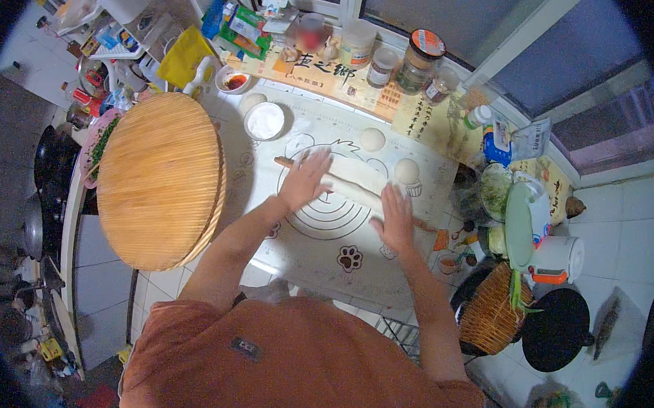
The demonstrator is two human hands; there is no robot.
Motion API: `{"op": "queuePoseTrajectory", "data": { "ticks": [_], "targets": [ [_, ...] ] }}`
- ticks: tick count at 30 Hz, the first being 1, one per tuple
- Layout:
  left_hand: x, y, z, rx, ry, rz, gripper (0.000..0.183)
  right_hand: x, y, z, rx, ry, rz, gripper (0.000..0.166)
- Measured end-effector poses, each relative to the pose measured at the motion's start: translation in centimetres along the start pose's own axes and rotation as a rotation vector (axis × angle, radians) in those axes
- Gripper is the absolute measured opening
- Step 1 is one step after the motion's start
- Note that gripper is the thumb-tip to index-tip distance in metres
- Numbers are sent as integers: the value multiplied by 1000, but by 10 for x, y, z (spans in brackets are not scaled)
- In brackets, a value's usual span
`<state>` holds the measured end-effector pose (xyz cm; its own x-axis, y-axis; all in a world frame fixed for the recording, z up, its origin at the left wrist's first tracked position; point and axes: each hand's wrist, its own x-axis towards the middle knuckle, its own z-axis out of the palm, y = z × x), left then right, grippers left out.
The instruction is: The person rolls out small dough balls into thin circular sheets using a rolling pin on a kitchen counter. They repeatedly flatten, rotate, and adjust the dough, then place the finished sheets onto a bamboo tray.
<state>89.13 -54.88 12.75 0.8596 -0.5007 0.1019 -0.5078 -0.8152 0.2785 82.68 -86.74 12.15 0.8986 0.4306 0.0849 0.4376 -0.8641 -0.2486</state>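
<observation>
Before me a sheet of white dough [357, 175] lies on a pale printed kneading mat [311, 260], partly wrapped around a wooden rolling pin [284, 161]. My left hand [306, 182] lies flat over the pin near its left end, fingers stretched out. Towards its right end my right hand [397, 217] rests palm down on the dough and pin. Both hands look slightly blurred. Beyond the dough sit two round dough balls, one dough ball [372, 140] farther back and another dough ball [407, 171] to the right. A white bowl of white powder [264, 121] stands at the mat's back left.
A large round woven lid [161, 181] stands left of the mat. Several jars [382, 68] line the windowsill, near a small bowl of red sauce [234, 81]. To the right are a green oval board [519, 226], a white lidded container [559, 257] and a brown woven mat [490, 309].
</observation>
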Motion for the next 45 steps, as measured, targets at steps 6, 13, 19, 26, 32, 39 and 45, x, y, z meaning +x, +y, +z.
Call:
{"op": "queuePoseTrajectory", "data": {
  "ticks": [6,13,19,26,32,39,45],
  "targets": [
    [-131,7,-10,-225,123,-254,67,-115,-59,38,120,198,288,80],
    [-154,-15,-1,-98,101,-189,70,-140,-95,45,27,347,475,69],
    [-168,-13,-7,-163,11,-130,58,-150,-87,44,65,357,470,46],
    [-218,3,-4,-169,-83,-4,41,-171,-96,62,80,630,582,25],
    [-277,24,-16,-390,-12,-349,42,-137,-90,76,42,453,1026,26],
    [-285,47,-21,-557,65,-362,32,-95,-67,72,49,167,1013,34],
    [-269,70,3,-639,-49,-348,22,-96,-59,92,438,476,1039,25]
  ]
}}
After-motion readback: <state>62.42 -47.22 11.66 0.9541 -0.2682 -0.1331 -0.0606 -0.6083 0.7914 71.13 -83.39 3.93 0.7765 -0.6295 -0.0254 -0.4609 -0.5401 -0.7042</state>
